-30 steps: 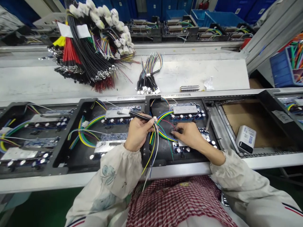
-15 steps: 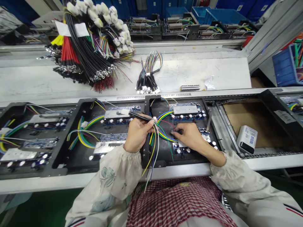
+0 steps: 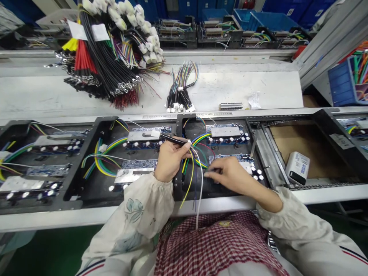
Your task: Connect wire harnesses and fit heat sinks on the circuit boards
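In my left hand [image 3: 170, 157], closed in a pinch, is a black-sheathed wire harness [image 3: 175, 140] with a small white connector [image 3: 155, 133] at its far left end. Loose yellow, white and purple wires fan out from its near end; the white wire [image 3: 201, 191] hangs over the bench edge. My right hand [image 3: 227, 172] is closed just to the right, thumb and fingers together beside the red and green wires. What its fingertips hold is blurred. Under both hands lies a black tray [image 3: 198, 188] with circuit boards [image 3: 225, 132] and thick yellow, green and blue wires [image 3: 198, 140].
More black trays with boards [image 3: 135, 174] line the bench to the left. A white-and-black box [image 3: 298, 168] sits on brown cardboard at right. Behind lie a big cable bundle [image 3: 100, 65], a smaller harness bunch [image 3: 181, 90] and a steel ruler [image 3: 212, 114].
My right hand has moved slightly down and left, toward the wires. The loose wire ends have swung to the right. My left hand still holds the harness, shifted slightly right.
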The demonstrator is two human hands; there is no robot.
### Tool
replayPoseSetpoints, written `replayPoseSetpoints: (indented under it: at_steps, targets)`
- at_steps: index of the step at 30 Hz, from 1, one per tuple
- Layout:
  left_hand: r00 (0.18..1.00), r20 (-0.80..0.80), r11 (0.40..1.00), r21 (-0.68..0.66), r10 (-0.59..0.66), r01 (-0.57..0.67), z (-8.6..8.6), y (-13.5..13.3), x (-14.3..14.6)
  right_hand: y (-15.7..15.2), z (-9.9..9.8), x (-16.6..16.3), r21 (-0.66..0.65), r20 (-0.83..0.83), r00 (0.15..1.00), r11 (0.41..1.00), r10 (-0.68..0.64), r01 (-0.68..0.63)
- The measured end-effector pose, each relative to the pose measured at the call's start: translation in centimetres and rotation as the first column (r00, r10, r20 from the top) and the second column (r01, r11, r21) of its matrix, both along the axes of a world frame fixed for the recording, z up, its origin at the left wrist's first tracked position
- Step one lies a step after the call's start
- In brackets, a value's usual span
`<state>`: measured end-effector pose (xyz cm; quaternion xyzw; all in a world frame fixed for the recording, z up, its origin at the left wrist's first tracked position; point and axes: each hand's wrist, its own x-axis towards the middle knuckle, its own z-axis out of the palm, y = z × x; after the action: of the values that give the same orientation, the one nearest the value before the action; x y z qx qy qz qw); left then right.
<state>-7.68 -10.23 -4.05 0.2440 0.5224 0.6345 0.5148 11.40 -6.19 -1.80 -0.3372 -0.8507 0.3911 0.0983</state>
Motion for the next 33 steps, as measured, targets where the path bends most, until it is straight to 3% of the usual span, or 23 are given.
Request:
replayPoseSetpoints:
  at_steps: [3,5,17,23,25,30,33]
  targets:
    - [0.999,-0.047,1.0,-0.007,-0.005,0.005,-0.2,0.0,0.1,0.7,-1.0,-0.5,0.073,-0.106,0.973,0.974,-0.206,0.214]
    - [0.997,-0.081,1.0,-0.008,-0.011,0.01,-0.3,-0.1,0.1,1.4,-1.7,-0.6,0.159,-0.106,0.961,0.95,-0.254,0.268]
    - [0.994,-0.11,1.0,-0.019,-0.024,0.022,-0.3,-0.2,0.2,1.5,-2.5,-0.4,0.244,-0.039,0.967,0.937,-0.25,0.252]
    - [0.993,-0.117,1.0,-0.028,-0.011,0.008,-0.4,-0.2,0.2,1.7,-1.4,-0.2,0.276,0.102,0.975,0.947,-0.199,0.164]
    - [0.994,-0.113,1.0,-0.022,-0.01,0.007,-0.5,-0.2,0.2,0.6,-0.8,-0.1,0.257,0.133,0.979,0.959,-0.153,0.115]
    - [0.993,-0.115,1.0,-0.008,0.008,-0.009,-0.7,-0.1,0.2,-3.8,0.2,1.3,0.086,0.183,0.978,0.989,0.101,-0.118]
    - [0.993,-0.112,0.999,0.007,0.049,-0.049,-0.8,-0.1,0.3,-3.6,0.7,2.9,-0.017,0.101,0.993,0.998,0.068,-0.066]
